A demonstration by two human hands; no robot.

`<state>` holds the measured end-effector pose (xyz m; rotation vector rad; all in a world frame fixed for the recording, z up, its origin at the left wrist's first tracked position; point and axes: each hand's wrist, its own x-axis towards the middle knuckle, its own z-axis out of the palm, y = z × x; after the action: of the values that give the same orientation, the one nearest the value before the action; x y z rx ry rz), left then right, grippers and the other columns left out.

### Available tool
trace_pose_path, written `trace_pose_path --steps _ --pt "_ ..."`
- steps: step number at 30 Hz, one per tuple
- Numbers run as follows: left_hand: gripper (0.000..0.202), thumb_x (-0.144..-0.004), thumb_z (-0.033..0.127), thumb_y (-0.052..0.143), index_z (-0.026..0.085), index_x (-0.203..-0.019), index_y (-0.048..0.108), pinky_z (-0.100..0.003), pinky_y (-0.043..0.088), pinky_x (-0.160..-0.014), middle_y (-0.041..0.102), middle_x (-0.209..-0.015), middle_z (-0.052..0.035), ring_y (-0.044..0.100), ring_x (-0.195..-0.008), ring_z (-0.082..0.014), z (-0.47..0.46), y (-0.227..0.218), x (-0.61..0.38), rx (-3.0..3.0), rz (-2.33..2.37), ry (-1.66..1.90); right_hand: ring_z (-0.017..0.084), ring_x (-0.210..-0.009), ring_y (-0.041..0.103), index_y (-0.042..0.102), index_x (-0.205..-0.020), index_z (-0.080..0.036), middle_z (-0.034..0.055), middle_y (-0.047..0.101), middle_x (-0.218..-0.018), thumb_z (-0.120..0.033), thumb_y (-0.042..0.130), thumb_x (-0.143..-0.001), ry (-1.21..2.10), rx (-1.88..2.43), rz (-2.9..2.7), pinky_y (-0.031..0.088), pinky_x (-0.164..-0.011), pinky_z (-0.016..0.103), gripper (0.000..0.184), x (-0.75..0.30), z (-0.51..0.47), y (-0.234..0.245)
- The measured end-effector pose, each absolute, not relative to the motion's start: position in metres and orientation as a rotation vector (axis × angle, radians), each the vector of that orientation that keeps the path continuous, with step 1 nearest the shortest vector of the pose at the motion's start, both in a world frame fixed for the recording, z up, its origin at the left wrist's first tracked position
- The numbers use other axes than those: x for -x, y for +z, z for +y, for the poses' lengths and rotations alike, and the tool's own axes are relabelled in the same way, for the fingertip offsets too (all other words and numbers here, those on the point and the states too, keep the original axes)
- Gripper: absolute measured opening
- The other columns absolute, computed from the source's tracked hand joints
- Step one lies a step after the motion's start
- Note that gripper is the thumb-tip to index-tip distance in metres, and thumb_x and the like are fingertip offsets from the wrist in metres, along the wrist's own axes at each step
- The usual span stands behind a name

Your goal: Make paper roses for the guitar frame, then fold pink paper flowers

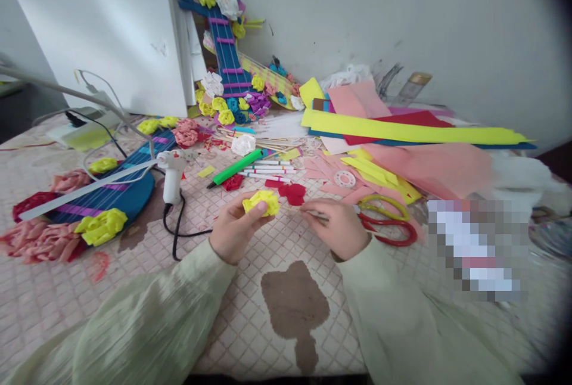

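Note:
My left hand (235,227) is closed on a yellow crepe-paper flower (263,201), the thumb pressed on its front. To its right, my right hand (342,225) has its fingers pinched together. A narrow greyish piece shows at those fingertips; I cannot tell what it is. Just beyond them lies a red paper piece (292,194). Scissors (393,233) with red and yellow handles lie against the right side of my right hand, their blades hidden. A white glue gun (172,179) with a black cord stands left of my left hand.
A blue paper guitar (134,194) with flowers lies at left; another guitar (227,45) leans at the back. Markers (268,169), a green pen (236,167) and a white paper flower (243,145) lie mid-table. Yellow paper strips (415,129) and pink sheets (429,164) cover the right.

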<state>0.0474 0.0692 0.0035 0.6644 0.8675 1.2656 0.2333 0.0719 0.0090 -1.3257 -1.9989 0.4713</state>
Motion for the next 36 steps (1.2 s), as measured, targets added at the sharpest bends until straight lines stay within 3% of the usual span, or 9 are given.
trace_pose_path --steps 3,8,15,19,23,29,33,36 --pt "0.027 -0.053 0.022 0.074 0.018 -0.076 0.062 -0.023 0.048 -0.063 0.064 -0.073 0.0014 0.058 -0.067 -0.0102 0.066 0.000 -0.048 -0.874 0.904 1.266 0.020 -0.089 0.058 0.064 -0.089 -0.018 0.0068 0.065 -0.092 -0.022 0.058 -0.074 0.575 1.172 -1.942 0.044 -0.082 0.036 0.017 -0.224 0.068 0.013" --pt "0.030 -0.054 0.018 0.073 0.015 -0.081 0.061 -0.026 0.048 -0.068 0.065 -0.077 -0.0029 0.059 -0.072 -0.0138 0.061 0.002 -0.049 -1.127 0.956 1.182 0.015 -0.069 0.059 0.064 -0.082 -0.016 0.0041 0.065 -0.077 -0.031 0.064 -0.068 0.976 1.108 -1.695 0.049 -0.064 0.028 0.021 -0.211 0.059 0.014" --pt "0.033 -0.059 0.019 0.071 0.016 -0.089 0.056 -0.026 0.051 -0.068 0.063 -0.086 -0.0034 0.060 -0.076 -0.0136 0.060 0.002 -0.049 -0.994 0.870 1.172 0.013 -0.060 0.059 0.062 -0.077 -0.015 0.0024 0.064 -0.069 -0.036 0.065 -0.064 1.275 1.169 -1.340 0.049 -0.057 0.026 0.025 -0.211 0.065 0.011" --pt "0.022 -0.066 0.031 0.065 0.014 -0.079 0.059 -0.030 0.053 -0.065 0.062 -0.079 -0.0018 0.059 -0.073 -0.0141 0.060 0.002 -0.047 -0.842 0.840 1.235 0.011 -0.054 0.056 0.062 -0.074 -0.014 0.0002 0.061 -0.063 -0.035 0.067 -0.062 1.324 1.157 -1.231 0.048 -0.055 0.025 0.025 -0.209 0.065 0.012" --pt "0.018 -0.063 0.027 0.068 0.013 -0.072 0.060 -0.027 0.053 -0.064 0.062 -0.071 0.0003 0.059 -0.067 -0.0113 0.060 0.001 -0.046 -0.837 0.863 1.194 0.010 -0.057 0.056 0.061 -0.075 -0.014 0.0007 0.061 -0.066 -0.032 0.069 -0.060 1.303 1.143 -1.216 0.048 -0.057 0.024 0.024 -0.208 0.064 0.007" --pt "0.019 -0.065 0.027 0.067 0.013 -0.074 0.058 -0.025 0.052 -0.065 0.063 -0.070 0.0003 0.059 -0.065 -0.0100 0.061 -0.004 -0.047 -0.851 0.868 1.157 0.013 -0.068 0.058 0.059 -0.079 -0.016 0.0016 0.063 -0.075 -0.029 0.072 -0.057 1.349 1.078 -1.199 0.049 -0.064 0.026 0.028 -0.206 0.063 0.003" --pt "0.021 -0.071 0.034 0.058 0.014 -0.075 0.057 -0.029 0.052 -0.065 0.061 -0.073 -0.0010 0.060 -0.067 -0.0125 0.061 -0.004 -0.044 -0.923 0.872 1.124 0.011 -0.059 0.055 0.058 -0.080 -0.016 0.0017 0.062 -0.072 -0.029 0.070 -0.058 1.424 1.077 -1.152 0.047 -0.055 0.024 0.029 -0.206 0.064 0.004" --pt "0.026 -0.079 0.036 0.046 0.014 -0.085 0.058 -0.033 0.051 -0.068 0.061 -0.082 -0.0056 0.059 -0.075 -0.0161 0.060 -0.002 -0.040 -1.344 0.956 1.123 0.012 -0.057 0.053 0.056 -0.080 -0.015 0.0016 0.060 -0.069 -0.032 0.067 -0.061 1.400 1.075 -1.158 0.044 -0.050 0.023 0.028 -0.209 0.065 0.004"
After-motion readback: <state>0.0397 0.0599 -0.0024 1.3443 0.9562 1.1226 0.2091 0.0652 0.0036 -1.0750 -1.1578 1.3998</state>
